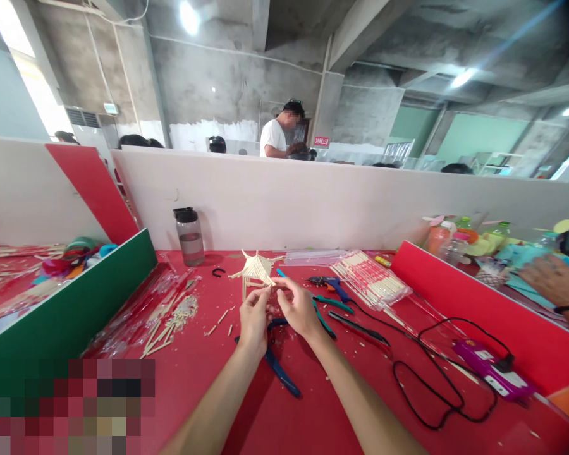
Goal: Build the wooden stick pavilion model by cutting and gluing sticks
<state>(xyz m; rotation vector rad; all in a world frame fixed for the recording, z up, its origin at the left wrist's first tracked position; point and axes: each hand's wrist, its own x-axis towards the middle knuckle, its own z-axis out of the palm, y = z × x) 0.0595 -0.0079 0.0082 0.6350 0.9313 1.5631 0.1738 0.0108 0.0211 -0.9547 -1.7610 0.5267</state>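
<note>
A small pavilion model [256, 268] made of pale wooden sticks stands on the red tabletop, its slatted roof spreading to pointed corners above thin legs. My left hand [253, 319] pinches the near right corner of the roof with thumb and fingertips. From the other side, my right hand [298, 309] closes its thumb and forefinger on that same corner; any small piece between the fingertips is hidden. Blue-handled pliers [283, 374] lie beneath my hands. Just right of them are teal-handled pliers [325, 321] and a dark utility knife [359, 328].
A blue glue gun [330, 284] lies beside a bag of sticks [370, 278]. Its black cord runs toward a purple power strip [493, 371]. A water bottle [189, 237] stands back left, near loose stick scraps [173, 325]. Green [76, 303] and red [488, 316] dividers flank the space; another person's hand [557, 284] is beyond the right one.
</note>
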